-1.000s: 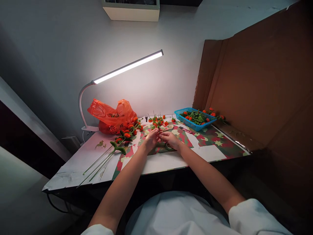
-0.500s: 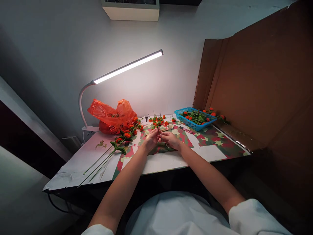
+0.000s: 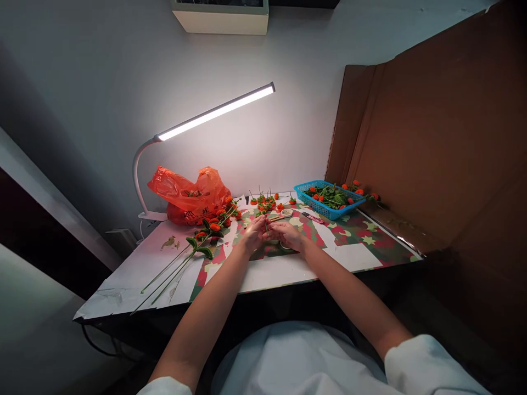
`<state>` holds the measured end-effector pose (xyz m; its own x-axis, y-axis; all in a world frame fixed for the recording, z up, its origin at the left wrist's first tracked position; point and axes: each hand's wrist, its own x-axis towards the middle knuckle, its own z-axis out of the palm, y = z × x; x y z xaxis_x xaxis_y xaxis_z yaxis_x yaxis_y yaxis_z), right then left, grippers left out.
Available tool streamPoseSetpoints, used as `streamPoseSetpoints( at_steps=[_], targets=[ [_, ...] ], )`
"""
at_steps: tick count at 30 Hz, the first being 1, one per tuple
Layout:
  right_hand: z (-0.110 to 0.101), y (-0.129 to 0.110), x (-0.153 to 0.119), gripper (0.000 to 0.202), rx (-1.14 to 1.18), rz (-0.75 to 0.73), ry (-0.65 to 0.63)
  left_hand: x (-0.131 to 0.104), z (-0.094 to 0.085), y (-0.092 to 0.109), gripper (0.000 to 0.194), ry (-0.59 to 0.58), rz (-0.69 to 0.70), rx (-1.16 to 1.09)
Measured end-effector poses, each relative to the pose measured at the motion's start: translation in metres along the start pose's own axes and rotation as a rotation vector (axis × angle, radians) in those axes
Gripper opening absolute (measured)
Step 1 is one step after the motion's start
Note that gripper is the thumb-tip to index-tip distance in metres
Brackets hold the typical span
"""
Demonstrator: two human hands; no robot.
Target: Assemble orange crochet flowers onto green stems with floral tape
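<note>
My left hand [image 3: 254, 235] and my right hand [image 3: 286, 234] meet above the middle of the table, fingertips closed together. Between them is a thin green stem [image 3: 267, 227], pinched by both; its lower part is partly hidden by the fingers. Just beyond my fingertips lie several small orange flowers [image 3: 267, 205] with green bases and short stems. A roll of tape [image 3: 286, 213] sits behind my right hand, and pink-handled snips [image 3: 313, 218] lie to its right. Another ring-shaped item [image 3: 284, 245] is partly covered by my right hand.
Long-stemmed orange flowers [image 3: 193, 249] lie on the left, beside a red plastic bag [image 3: 189, 200]. A blue basket [image 3: 329, 213] of green pieces and orange flowers stands at the back right. A lit lamp [image 3: 218, 111] hangs overhead; cardboard [image 3: 436, 131] walls the right side.
The green stem between my fingers now shows more plainly and stands more upright. My hands have shifted only slightly; everything else stays put.
</note>
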<state>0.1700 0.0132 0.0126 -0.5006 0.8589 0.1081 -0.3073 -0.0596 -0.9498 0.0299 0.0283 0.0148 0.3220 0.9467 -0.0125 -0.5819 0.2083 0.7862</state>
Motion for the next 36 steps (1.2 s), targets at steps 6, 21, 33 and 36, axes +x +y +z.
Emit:
streamPoseSetpoints(
  at_steps=[6, 21, 33, 36],
  targets=[
    [0.0, -0.001, -0.001, 0.031, -0.077, 0.028, -0.061, 0.003, -0.005, -0.001, 0.027, -0.002, 0.043, -0.026],
    [-0.001, 0.019, 0.009, 0.031, -0.41, -0.244, 0.288, 0.017, -0.013, -0.007, 0.034, 0.144, 0.271, 0.111],
    [0.006, 0.015, 0.008, 0.025, -0.22, -0.16, 0.192, 0.016, -0.013, -0.007, 0.033, 0.137, 0.278, 0.132],
    [0.005, 0.011, 0.006, 0.024, -0.065, -0.026, 0.103, 0.011, -0.009, -0.003, 0.028, 0.095, 0.22, 0.045]
  ],
)
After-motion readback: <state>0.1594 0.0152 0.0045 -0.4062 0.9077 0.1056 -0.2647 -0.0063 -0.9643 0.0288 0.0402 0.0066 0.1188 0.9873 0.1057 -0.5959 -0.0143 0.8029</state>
